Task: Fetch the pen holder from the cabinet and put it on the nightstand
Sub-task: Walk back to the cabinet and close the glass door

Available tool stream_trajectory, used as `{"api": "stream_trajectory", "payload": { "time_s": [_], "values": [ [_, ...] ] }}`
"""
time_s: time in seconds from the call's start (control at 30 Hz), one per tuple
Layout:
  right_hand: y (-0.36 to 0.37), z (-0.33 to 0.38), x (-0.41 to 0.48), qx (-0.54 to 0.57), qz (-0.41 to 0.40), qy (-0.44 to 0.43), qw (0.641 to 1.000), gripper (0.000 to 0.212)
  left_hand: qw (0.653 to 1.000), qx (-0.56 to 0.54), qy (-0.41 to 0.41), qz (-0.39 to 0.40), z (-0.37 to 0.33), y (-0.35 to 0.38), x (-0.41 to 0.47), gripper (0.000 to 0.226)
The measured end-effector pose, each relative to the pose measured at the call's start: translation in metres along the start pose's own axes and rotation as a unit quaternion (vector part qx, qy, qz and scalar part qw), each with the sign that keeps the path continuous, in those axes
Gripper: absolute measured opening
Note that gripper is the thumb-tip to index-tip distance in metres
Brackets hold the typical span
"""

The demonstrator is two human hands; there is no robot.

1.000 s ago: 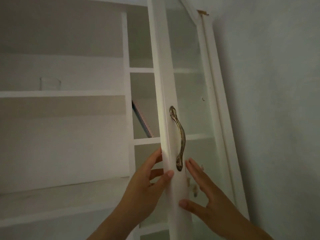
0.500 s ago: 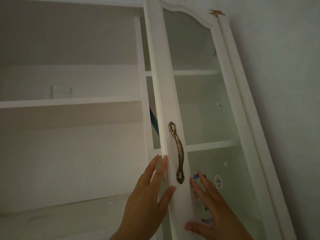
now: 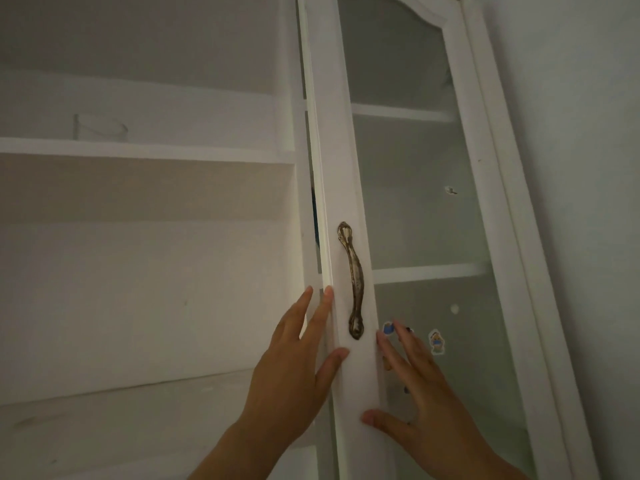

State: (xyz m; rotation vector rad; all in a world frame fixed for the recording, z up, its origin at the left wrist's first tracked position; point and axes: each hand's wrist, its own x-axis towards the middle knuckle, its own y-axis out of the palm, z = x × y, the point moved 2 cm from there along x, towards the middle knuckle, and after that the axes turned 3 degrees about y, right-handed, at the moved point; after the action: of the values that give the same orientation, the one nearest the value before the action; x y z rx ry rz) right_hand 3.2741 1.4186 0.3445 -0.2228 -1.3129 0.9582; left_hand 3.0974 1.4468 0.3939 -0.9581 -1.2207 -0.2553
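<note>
A small clear container (image 3: 100, 128), faint and see-through, stands on the upper open shelf (image 3: 173, 152) of the white cabinet, at the left. The cabinet's glass door (image 3: 337, 168) with a brass handle (image 3: 354, 282) stands almost flush with the frame, a narrow dark gap left at its edge. My left hand (image 3: 291, 375) lies spread against the door's left edge, thumb on the front of the white frame. My right hand (image 3: 422, 393) presses flat on the glass pane below the handle, thumb on the frame. Neither hand holds anything.
Behind the glass are white shelves (image 3: 426, 271) and small cartoon stickers (image 3: 436, 341) on the pane. A wide white ledge (image 3: 104, 410) runs below the open shelves at the left. A plain grey wall (image 3: 581, 168) borders the cabinet on the right.
The door has swung from edge-on toward the cabinet, narrowing the gap. My left fingers moved from behind the door's edge to lie along it. Both hands stayed on the door.
</note>
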Motion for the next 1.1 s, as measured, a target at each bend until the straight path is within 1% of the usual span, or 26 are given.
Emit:
{"api": "stream_trajectory", "payload": {
  "time_s": [0.17, 0.43, 0.5, 0.63, 0.7, 0.8, 0.93, 1.03, 1.1],
  "values": [
    [0.011, -0.002, 0.008, 0.000, -0.009, 0.013, 1.000, 0.088, 1.000, -0.004, 0.013, -0.015, 0.013, 0.010, 0.001, 0.069],
    [0.017, -0.003, 0.010, -0.005, -0.029, 0.013, 0.999, 0.087, 0.997, -0.055, 0.047, -0.037, 0.016, 0.023, 0.001, 0.066],
    [0.017, -0.002, 0.010, -0.014, -0.027, 0.015, 0.999, 0.086, 0.996, -0.053, 0.054, -0.053, 0.017, 0.024, 0.001, 0.068],
    [0.009, -0.006, 0.009, -0.047, -0.022, 0.005, 0.999, 0.089, 0.993, -0.009, 0.092, -0.074, 0.014, 0.021, 0.002, 0.069],
    [0.002, -0.008, 0.010, -0.076, -0.014, -0.003, 0.997, 0.093, 0.993, -0.001, 0.100, -0.061, 0.012, 0.018, 0.004, 0.067],
    [-0.002, -0.006, 0.014, -0.055, 0.012, -0.009, 0.998, 0.096, 0.994, -0.008, 0.105, -0.032, 0.011, 0.015, 0.004, 0.065],
    [0.004, -0.005, 0.019, -0.063, 0.023, -0.020, 0.998, 0.096, 0.996, 0.009, 0.084, 0.027, 0.011, 0.016, 0.002, 0.079],
    [0.005, -0.006, 0.024, -0.083, 0.027, -0.027, 0.996, 0.096, 0.997, 0.018, 0.072, 0.036, 0.013, 0.017, 0.004, 0.082],
    [0.006, -0.006, 0.028, -0.087, 0.034, -0.024, 0.995, 0.094, 0.997, 0.024, 0.077, 0.023, 0.015, 0.018, 0.005, 0.082]
  ]
}}
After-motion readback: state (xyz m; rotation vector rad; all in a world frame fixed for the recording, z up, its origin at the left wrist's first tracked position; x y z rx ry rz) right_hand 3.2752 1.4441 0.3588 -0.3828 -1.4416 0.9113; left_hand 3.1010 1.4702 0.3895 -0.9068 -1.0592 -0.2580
